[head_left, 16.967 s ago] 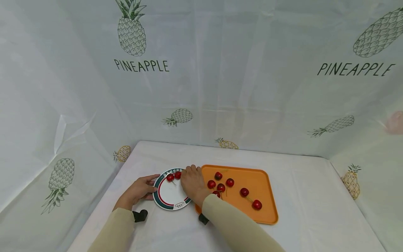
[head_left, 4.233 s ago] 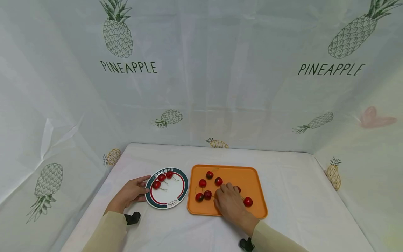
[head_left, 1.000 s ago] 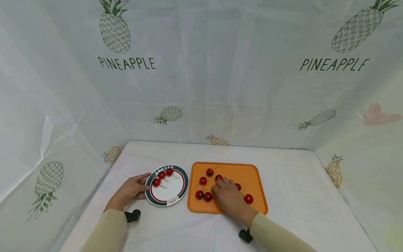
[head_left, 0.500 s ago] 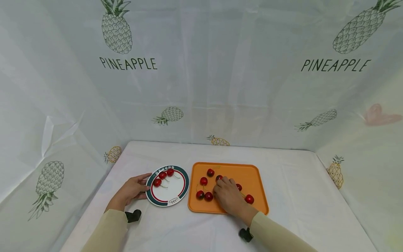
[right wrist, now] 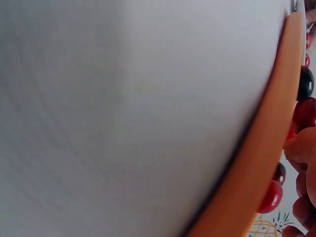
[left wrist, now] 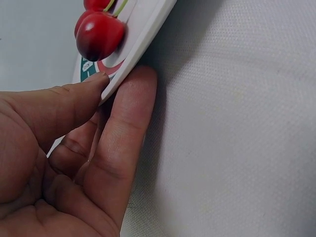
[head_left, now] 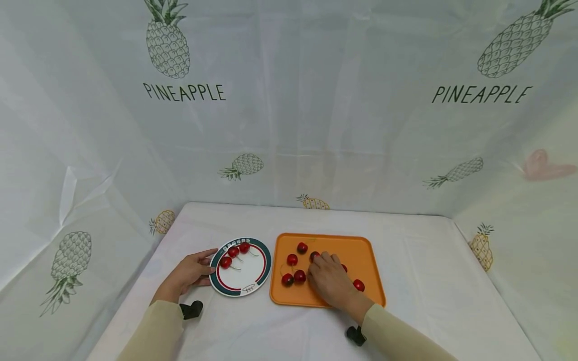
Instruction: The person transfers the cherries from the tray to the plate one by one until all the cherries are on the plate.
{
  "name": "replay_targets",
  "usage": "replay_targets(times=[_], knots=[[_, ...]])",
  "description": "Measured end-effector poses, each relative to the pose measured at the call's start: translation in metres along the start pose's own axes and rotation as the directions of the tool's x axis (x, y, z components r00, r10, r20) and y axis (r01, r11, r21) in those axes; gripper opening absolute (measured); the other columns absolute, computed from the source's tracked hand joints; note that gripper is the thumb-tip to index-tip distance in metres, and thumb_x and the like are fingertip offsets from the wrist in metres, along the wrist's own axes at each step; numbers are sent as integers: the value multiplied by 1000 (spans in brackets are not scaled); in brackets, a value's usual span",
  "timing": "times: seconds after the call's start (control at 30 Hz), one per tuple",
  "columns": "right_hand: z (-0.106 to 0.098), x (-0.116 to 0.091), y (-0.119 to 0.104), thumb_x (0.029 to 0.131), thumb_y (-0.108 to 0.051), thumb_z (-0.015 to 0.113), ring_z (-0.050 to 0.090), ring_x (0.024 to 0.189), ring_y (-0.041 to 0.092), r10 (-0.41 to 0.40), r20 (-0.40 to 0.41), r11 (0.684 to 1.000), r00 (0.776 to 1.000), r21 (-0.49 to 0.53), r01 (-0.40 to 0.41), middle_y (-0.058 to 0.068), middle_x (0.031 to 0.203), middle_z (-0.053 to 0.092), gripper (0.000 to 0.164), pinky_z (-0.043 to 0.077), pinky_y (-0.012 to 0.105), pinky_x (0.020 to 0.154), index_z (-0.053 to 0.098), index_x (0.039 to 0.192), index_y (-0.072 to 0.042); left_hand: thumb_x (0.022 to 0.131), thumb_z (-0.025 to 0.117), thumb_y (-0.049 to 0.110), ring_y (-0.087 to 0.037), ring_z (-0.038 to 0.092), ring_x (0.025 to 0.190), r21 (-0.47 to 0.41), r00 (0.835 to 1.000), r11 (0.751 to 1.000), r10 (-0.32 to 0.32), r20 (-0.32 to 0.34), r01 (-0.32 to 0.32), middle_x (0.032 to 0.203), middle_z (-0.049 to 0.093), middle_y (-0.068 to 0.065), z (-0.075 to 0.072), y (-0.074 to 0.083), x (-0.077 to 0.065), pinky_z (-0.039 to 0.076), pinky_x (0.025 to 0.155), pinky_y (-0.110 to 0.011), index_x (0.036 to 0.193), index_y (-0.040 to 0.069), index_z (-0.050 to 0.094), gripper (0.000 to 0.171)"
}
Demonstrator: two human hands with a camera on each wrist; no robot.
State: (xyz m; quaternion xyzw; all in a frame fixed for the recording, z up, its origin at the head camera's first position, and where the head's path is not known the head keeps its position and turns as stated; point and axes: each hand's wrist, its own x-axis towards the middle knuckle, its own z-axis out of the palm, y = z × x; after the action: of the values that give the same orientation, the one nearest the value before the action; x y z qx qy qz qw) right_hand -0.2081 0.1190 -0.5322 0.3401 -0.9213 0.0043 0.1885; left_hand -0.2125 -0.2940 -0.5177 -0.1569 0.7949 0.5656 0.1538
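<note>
My left hand (head_left: 187, 273) pinches the near-left rim of a white plate (head_left: 246, 276) with a green and red border. In the left wrist view, the thumb lies over the rim and the fingers are under it. On the plate lie three red cherries (head_left: 226, 262) with stems. My right hand (head_left: 331, 281) is low over the orange tray (head_left: 289, 296), fingers curled downward beside a dark red cherry (head_left: 300, 277), and seems to pinch its stem; the fingertips are hidden in the head view. Another cherry (head_left: 314, 256) sits just beyond the knuckles.
Several more cherries lie in the tray, among them one on the left (head_left: 287, 280) and one on the right (head_left: 358, 285). The tray and plate stand side by side on a white-covered table (head_left: 420, 281). A pineapple-print curtain (head_left: 361, 150) hangs behind.
Compared with the earliest frame, the plate bears a third cherry and my right hand has moved from plate to tray. Within the last half second, the cherry beside that hand has shifted slightly away from me.
</note>
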Motion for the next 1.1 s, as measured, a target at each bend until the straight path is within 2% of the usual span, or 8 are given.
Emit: replay_targets(times=[0.23, 0.47, 0.73, 0.9, 1.1], knots=[[-9, 9, -4, 96, -30, 79, 46, 90, 19, -2, 7, 1000, 1000, 4, 2, -3, 91, 60, 16, 39, 32, 80, 73, 97, -16, 99, 67, -2, -21, 70, 92, -3, 1000, 1000, -5, -13, 5, 147, 53, -28, 0, -3, 2, 66, 79, -36, 162, 14, 44, 69], [-16, 29, -15, 96, -34, 79, 42, 86, 20, -38, -25, 998, 999, -41, 37, -2, 84, 53, 22, 34, 31, 75, 69, 91, -15, 98, 67, -2, -20, 70, 89, -7, 1000, 1000, -7, -15, 7, 144, 54, -26, -1, -6, 5, 66, 79, -36, 161, 14, 45, 69], [-22, 62, -45, 102, -32, 70, 42, 88, 21, -83, 39, 992, 996, -96, 87, 0, 85, 52, 21, 35, 32, 76, 68, 96, -12, 98, 67, -2, -20, 70, 89, -6, 1000, 1000, -9, -19, 9, 145, 54, -27, -2, -7, 7, 66, 78, -37, 161, 14, 45, 69], [-24, 81, -67, 101, -30, 71, 43, 90, 21, -119, 64, 984, 991, -125, 127, 1, 88, 54, 20, 37, 32, 77, 69, 103, -10, 98, 68, -2, -21, 71, 89, -15, 1000, 1000, -17, -21, 17, 145, 55, -26, -3, -6, 8, 66, 78, -37, 161, 15, 46, 69], [-22, 99, -90, 99, -33, 74, 45, 92, 20, -163, 57, 974, 985, -151, 170, 0, 92, 57, 23, 37, 30, 78, 70, 106, -12, 98, 67, -2, -21, 70, 89, -9, 1000, 1000, -20, -20, 20, 146, 54, -26, -2, -4, 7, 66, 77, -36, 161, 16, 45, 69]])
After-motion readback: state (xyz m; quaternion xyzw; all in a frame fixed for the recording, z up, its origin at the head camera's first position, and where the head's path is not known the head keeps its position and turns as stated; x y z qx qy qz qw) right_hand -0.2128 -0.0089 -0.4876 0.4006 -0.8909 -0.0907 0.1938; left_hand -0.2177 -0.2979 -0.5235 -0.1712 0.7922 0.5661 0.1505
